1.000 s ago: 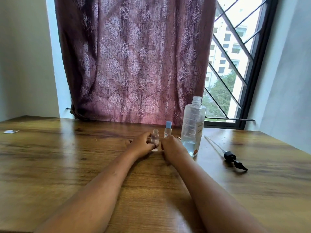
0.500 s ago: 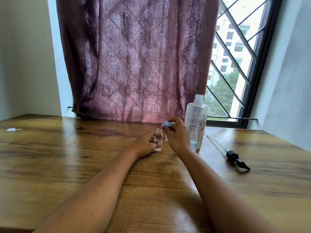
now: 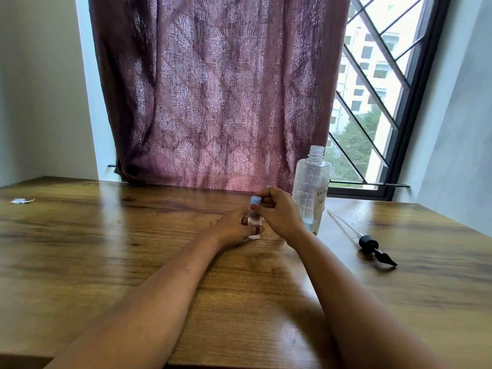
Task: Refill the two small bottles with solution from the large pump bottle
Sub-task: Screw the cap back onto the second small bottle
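My left hand (image 3: 234,227) grips a small clear bottle (image 3: 254,221) that stands on the wooden table (image 3: 106,257). My right hand (image 3: 279,211) pinches a light blue cap (image 3: 255,201) at the top of that bottle. A sliver of blue (image 3: 268,186) shows above my right fingers; I cannot tell what it is. The second small bottle is hidden behind my hands. The large clear bottle (image 3: 311,193) stands just right of my right hand, its neck open, with a little liquid at the bottom.
The black pump head with its long dip tube (image 3: 368,243) lies on the table to the right of the large bottle. A small scrap (image 3: 21,201) lies at the far left. A maroon curtain (image 3: 218,89) and a barred window stand behind the table.
My right hand has lifted off the table, taken hold of the blue cap and brought it down left onto the small bottle. My left hand keeps holding that bottle.
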{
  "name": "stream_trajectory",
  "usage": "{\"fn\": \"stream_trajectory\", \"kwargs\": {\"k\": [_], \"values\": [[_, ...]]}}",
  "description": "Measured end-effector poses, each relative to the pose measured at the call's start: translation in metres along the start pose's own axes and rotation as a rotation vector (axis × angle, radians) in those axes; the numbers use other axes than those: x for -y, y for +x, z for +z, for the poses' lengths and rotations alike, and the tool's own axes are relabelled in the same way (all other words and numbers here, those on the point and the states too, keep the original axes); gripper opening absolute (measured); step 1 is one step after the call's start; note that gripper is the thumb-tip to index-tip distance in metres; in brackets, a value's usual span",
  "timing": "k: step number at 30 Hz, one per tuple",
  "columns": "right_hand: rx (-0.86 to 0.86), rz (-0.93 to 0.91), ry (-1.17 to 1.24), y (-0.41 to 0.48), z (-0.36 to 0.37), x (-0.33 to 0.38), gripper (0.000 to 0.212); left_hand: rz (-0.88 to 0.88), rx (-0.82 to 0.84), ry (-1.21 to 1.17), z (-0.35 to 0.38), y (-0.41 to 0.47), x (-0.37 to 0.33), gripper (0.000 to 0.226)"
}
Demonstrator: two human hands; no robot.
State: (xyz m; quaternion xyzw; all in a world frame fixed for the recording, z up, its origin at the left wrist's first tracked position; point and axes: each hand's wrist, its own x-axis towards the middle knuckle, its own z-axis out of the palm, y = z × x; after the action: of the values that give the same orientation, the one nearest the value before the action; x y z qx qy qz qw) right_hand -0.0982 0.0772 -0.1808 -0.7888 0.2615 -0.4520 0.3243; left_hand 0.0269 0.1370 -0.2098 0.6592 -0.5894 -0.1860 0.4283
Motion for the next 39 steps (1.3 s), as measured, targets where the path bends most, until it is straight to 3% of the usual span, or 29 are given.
{"fn": "stream_trajectory", "kwargs": {"k": [5, 9, 12, 16, 19, 22, 29, 35, 39], "values": [[0.073, -0.083, -0.096, 0.0, -0.002, 0.001, 0.028, 0.014, 0.01, -0.007, 0.002, -0.002, -0.002, 0.038], [0.096, -0.115, -0.162, 0.0, -0.002, 0.001, 0.028, -0.02, 0.063, -0.041, 0.001, -0.002, -0.003, 0.046], [0.014, -0.094, -0.195, 0.0, -0.006, 0.001, 0.023, -0.037, 0.101, -0.056, 0.001, -0.002, -0.005, 0.052], [-0.123, -0.138, -0.237, -0.004, 0.001, 0.004, 0.041, -0.04, 0.107, -0.019, 0.001, -0.003, -0.006, 0.06], [-0.053, -0.15, -0.168, -0.006, 0.006, 0.007, 0.043, -0.027, 0.12, -0.012, 0.0, -0.004, -0.007, 0.045], [0.019, -0.129, -0.125, -0.007, 0.005, 0.009, 0.031, -0.001, 0.12, -0.045, -0.001, -0.003, -0.004, 0.045], [0.084, -0.042, -0.14, -0.002, -0.008, 0.014, 0.033, -0.005, 0.139, -0.084, -0.004, 0.0, 0.0, 0.03], [-0.031, -0.042, -0.217, -0.003, -0.018, 0.013, 0.023, -0.037, 0.186, -0.176, -0.003, 0.0, 0.0, 0.03], [-0.135, -0.026, -0.247, -0.003, -0.019, 0.016, 0.032, -0.037, 0.193, -0.203, -0.004, 0.001, 0.002, 0.036]]}}
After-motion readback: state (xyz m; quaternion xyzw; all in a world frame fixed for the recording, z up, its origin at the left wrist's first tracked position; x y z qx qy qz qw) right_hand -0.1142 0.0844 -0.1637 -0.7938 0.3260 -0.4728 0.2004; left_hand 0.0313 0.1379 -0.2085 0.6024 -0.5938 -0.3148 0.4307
